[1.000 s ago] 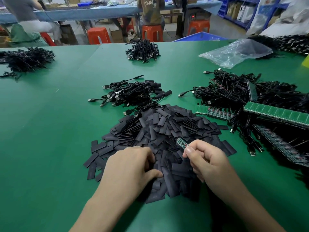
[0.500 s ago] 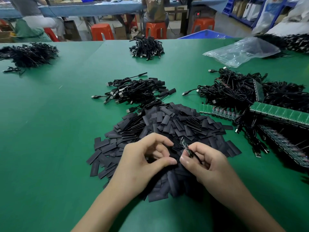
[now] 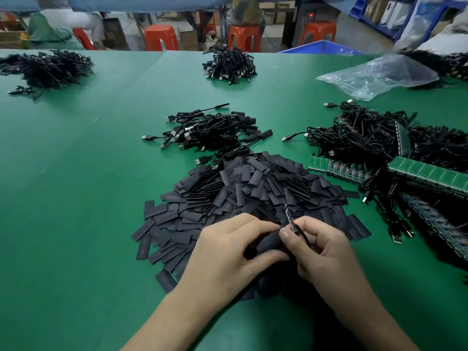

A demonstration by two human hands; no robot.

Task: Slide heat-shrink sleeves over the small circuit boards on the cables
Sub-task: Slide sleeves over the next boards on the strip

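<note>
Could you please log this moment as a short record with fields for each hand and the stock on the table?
left hand: grips a black sleeve
right hand: pinches a small circuit board, upper end bare
sleeve pile: under and beyond both hands
cable heap: beyond the pile
board strips: far right, among cables
table: green

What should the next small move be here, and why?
Probably tilt the circuit board toward the mouth of the sleeve and start it in. The left hand grips one sleeve; the right hand pinches the board, which is bare and points up beside the sleeve, not inside.
</note>
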